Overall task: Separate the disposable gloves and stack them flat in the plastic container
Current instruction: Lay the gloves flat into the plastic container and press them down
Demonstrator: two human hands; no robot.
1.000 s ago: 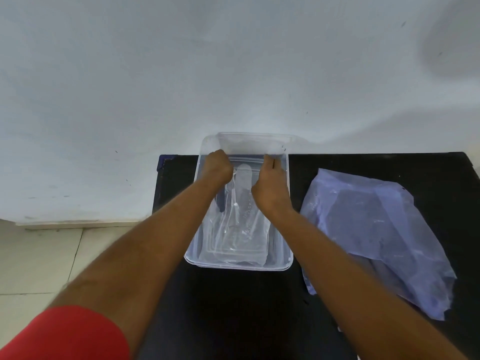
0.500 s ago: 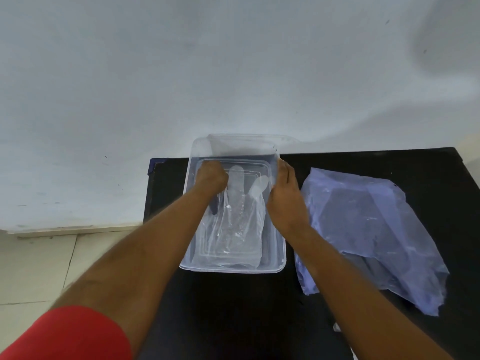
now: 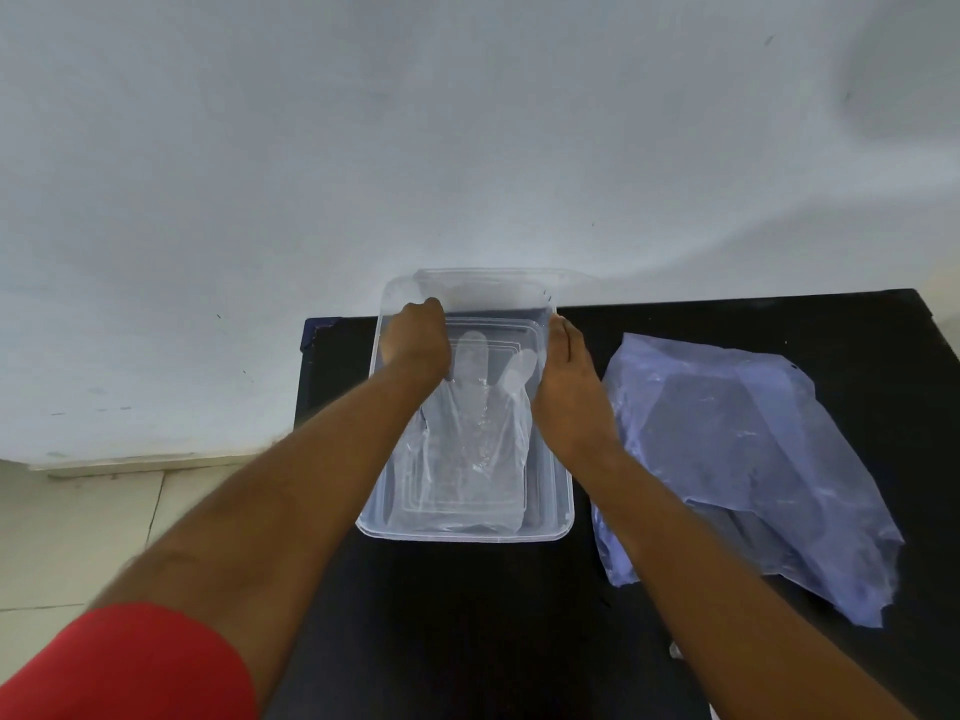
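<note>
A clear plastic container [image 3: 467,537] stands on the black table [image 3: 467,626], its far end against the wall. A transparent disposable glove [image 3: 478,449] lies flat inside, fingers pointing away from me. My left hand [image 3: 418,340] is inside the container at its far left, fingers curled down on the glove's finger end. My right hand [image 3: 569,387] lies along the container's right wall, fingers stretched out together, thumb hidden. It is off the glove.
A crumpled bluish plastic bag [image 3: 737,459] lies on the table right of the container, close to my right forearm. A white wall [image 3: 467,148] rises directly behind. Tiled floor [image 3: 78,537] shows past the table's left edge.
My right hand has let go of the glove's fingers and moved out to the container's right wall. My left hand stayed at the far left. The glove now lies flatter.
</note>
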